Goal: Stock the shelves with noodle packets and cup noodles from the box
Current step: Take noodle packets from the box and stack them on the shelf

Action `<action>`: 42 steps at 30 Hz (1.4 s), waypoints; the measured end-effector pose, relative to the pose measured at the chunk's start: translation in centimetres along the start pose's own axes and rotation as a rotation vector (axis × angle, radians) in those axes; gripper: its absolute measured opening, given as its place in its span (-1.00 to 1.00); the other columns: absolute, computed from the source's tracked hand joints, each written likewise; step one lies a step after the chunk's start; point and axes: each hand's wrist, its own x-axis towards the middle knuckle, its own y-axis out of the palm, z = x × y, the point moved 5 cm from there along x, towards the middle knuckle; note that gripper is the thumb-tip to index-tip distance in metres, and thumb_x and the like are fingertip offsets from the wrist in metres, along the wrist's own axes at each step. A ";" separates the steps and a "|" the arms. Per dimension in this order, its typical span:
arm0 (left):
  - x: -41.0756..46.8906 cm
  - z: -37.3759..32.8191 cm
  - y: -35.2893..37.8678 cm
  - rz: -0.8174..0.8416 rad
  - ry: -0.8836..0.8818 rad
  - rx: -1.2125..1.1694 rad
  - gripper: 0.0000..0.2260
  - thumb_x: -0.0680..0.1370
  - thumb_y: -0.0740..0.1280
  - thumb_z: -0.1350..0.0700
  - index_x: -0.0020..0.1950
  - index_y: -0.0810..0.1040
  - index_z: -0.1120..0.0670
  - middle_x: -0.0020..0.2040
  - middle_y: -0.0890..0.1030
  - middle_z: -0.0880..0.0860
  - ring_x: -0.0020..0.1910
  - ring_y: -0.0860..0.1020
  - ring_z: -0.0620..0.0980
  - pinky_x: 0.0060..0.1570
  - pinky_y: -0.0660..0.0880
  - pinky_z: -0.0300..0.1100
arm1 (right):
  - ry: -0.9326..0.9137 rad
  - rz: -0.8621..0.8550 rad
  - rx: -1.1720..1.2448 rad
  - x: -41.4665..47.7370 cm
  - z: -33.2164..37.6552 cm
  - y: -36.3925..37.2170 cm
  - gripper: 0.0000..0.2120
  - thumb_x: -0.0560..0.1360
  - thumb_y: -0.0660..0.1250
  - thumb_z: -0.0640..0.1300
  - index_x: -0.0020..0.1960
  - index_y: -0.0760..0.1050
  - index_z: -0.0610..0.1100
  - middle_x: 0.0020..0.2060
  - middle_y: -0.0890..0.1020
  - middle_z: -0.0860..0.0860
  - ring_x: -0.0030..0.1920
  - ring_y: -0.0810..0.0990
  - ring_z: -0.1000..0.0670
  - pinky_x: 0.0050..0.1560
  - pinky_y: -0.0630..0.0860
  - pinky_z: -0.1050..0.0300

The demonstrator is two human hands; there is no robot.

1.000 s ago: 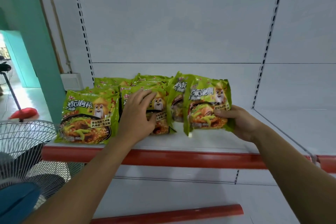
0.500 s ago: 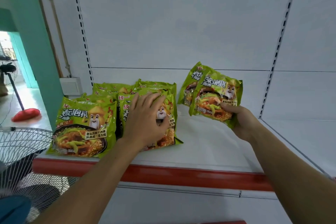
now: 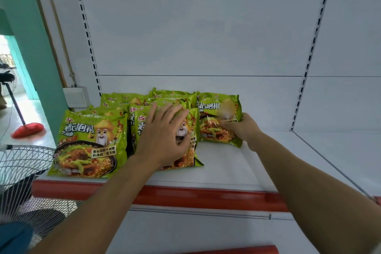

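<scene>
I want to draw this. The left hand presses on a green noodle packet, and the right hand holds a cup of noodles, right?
Not quite. In the head view the right hand holds a second packet, green too, not a cup. The left hand does press on the middle packet.

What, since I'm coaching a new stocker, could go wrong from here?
The front-left packet lies near the shelf's red edge; a nudge might drop it toward the fan. The left hand rests flat on the middle stack; pushing could slide it forward. The right hand grips the right packet; squeezing may crush noodles.
</scene>
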 end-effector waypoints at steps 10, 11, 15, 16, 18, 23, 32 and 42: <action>-1.3 -4.6 -3.8 -0.061 -0.037 -0.352 -0.57 0.52 0.19 -0.09 0.34 0.53 0.02 0.27 0.55 -0.02 0.31 0.45 -0.01 0.34 0.33 -0.05 | -0.010 -0.189 -0.222 -6.0 0.9 -4.9 -0.46 0.50 0.42 -0.02 0.41 0.39 -0.16 0.28 0.55 -0.08 0.24 0.52 -0.12 0.22 0.47 0.01; -1.6 -5.4 -4.3 -0.041 -0.077 -0.454 -0.59 0.51 0.21 -0.09 0.31 0.55 0.00 0.21 0.58 -0.06 0.23 0.49 -0.06 0.23 0.40 -0.12 | -0.014 -0.201 -0.271 -7.1 1.0 -5.4 -0.49 0.51 0.41 -0.01 0.40 0.41 -0.15 0.27 0.56 -0.07 0.23 0.52 -0.11 0.20 0.47 0.02; -2.4 -9.3 -5.1 0.113 -0.178 -0.845 -0.68 0.45 0.24 -0.10 0.11 0.61 -0.07 -0.10 0.61 -0.21 -0.10 0.56 -0.27 -0.04 0.55 -0.20 | -0.013 -0.276 -0.453 -11.3 1.0 -8.1 -0.60 0.50 0.36 0.01 0.31 0.49 -0.06 0.21 0.59 0.00 0.18 0.54 -0.07 0.17 0.49 0.04; -2.8 -10.5 -5.1 0.161 -0.172 -0.893 -0.71 0.44 0.24 -0.11 0.08 0.61 -0.09 -0.13 0.61 -0.22 -0.13 0.56 -0.27 -0.05 0.56 -0.18 | 0.000 -0.299 -0.476 -12.4 0.7 -8.9 -0.61 0.50 0.35 0.02 0.29 0.50 -0.05 0.19 0.59 0.01 0.15 0.55 -0.07 0.15 0.50 0.04; -3.7 -12.8 -4.8 0.254 -0.165 -0.948 -0.75 0.42 0.25 -0.12 0.03 0.60 -0.13 -0.15 0.59 -0.22 -0.15 0.56 -0.25 -0.04 0.58 -0.12 | 0.035 -0.337 -0.507 -14.5 -0.2 -10.6 -0.64 0.49 0.35 0.01 0.25 0.52 -0.05 0.15 0.60 0.02 0.13 0.56 -0.06 0.14 0.51 0.05; -6.8 -18.7 -4.4 0.474 -0.095 -0.948 -0.91 0.54 0.34 -0.06 0.02 0.59 -0.14 -0.17 0.57 -0.22 -0.16 0.55 -0.20 -0.01 0.54 -0.17 | 0.129 -0.417 -0.521 -19.9 -3.2 -14.6 -0.77 0.46 0.35 -0.01 0.10 0.58 -0.03 -0.01 0.64 0.01 0.01 0.59 -0.05 0.05 0.57 0.03; -13.7 -30.2 0.5 0.879 0.078 -0.792 -0.81 0.55 0.27 -0.13 0.10 0.57 -0.13 -0.03 0.55 -0.18 0.02 0.55 -0.08 0.09 0.52 -0.12 | 0.368 -0.410 -0.643 -28.1 -13.4 -19.7 -0.81 0.49 0.32 0.00 0.03 0.53 -0.07 -0.09 0.63 -0.01 -0.09 0.59 -0.05 -0.07 0.58 0.05; -25.4 -43.3 10.4 1.287 0.045 -0.706 -0.83 0.49 0.25 -0.07 -0.13 0.57 -0.02 -0.16 0.63 -0.04 -0.17 0.58 -0.04 -0.19 0.48 -0.17 | 0.613 -0.264 -0.654 -34.7 -28.7 -27.6 -0.77 0.50 0.27 -0.01 0.05 0.57 -0.10 -0.09 0.67 -0.04 -0.10 0.64 -0.07 -0.06 0.64 -0.02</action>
